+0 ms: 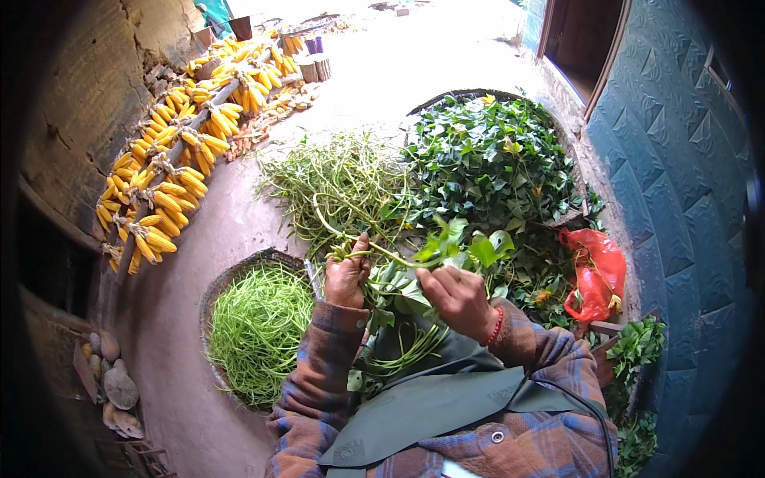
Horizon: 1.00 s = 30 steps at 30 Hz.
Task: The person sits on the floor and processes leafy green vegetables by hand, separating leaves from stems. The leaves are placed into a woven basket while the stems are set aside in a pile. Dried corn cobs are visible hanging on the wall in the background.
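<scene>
A long leafy green vine, which looks like sweet potato vine, is stretched between my two hands in front of my lap. My left hand is closed around its stem, thumb uppermost, with short curled stems bunched at the fingers. Nearer the leafy end, my right hand pinches the vine, a red bead bracelet at its wrist. Beneath both hands, loose stems and leaves lie over my dark apron. A tangled heap of stripped vines lies just beyond my left hand.
A round basket of thin green stalks stands at left. Piled leaves fill a large basket at the far right, near a red plastic bag. Yellow corn cobs hang on a pole along the left wall. A blue-green wall borders the right.
</scene>
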Available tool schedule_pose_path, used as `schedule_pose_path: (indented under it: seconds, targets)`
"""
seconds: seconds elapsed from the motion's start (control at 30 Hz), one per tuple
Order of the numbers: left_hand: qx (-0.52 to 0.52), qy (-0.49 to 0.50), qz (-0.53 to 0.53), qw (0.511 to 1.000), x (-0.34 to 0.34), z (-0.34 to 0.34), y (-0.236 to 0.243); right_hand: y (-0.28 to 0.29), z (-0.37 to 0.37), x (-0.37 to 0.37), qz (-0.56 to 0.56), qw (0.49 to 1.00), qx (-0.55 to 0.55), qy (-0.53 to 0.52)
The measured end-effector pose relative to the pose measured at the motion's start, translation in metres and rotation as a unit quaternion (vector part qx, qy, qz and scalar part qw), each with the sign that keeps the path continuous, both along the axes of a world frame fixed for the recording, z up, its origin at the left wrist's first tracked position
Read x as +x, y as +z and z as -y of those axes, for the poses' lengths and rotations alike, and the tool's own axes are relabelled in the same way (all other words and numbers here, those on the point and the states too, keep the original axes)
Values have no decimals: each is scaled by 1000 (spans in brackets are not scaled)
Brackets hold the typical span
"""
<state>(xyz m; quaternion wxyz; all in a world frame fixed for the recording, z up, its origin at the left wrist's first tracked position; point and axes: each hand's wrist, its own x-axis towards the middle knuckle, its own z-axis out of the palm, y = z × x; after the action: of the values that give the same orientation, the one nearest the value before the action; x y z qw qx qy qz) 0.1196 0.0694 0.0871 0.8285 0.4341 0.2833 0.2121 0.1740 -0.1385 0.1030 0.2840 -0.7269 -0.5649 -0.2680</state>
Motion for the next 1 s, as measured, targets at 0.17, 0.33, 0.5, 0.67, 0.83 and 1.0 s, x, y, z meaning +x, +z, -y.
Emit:
schedule_pose_path:
  seconds: [0.17, 0.33, 0.5, 0.67, 0.83, 1.0]
  targets:
    - [30, 9, -9, 999, -1, 1, -3, 21, -4, -6, 17, 999, -36, -35]
    - [46, -10, 11, 999, -1, -2, -5, -4, -8, 17, 14, 992, -97, -77]
    - [61, -1, 5, 998, 1, 3, -10, -20, -10, 22, -9, 993, -74, -96]
    - [39, 68, 52, 996, 6, 7, -37, -76, 3, 96, -257, 937, 196, -134]
    - [59, 15, 11, 998, -12, -73, -46, -91, 131, 133, -536, 760, 312, -194]
    - [56, -14, -51, 997, -4, -94, -62, -57, 260, 76, -138, 792, 42, -593]
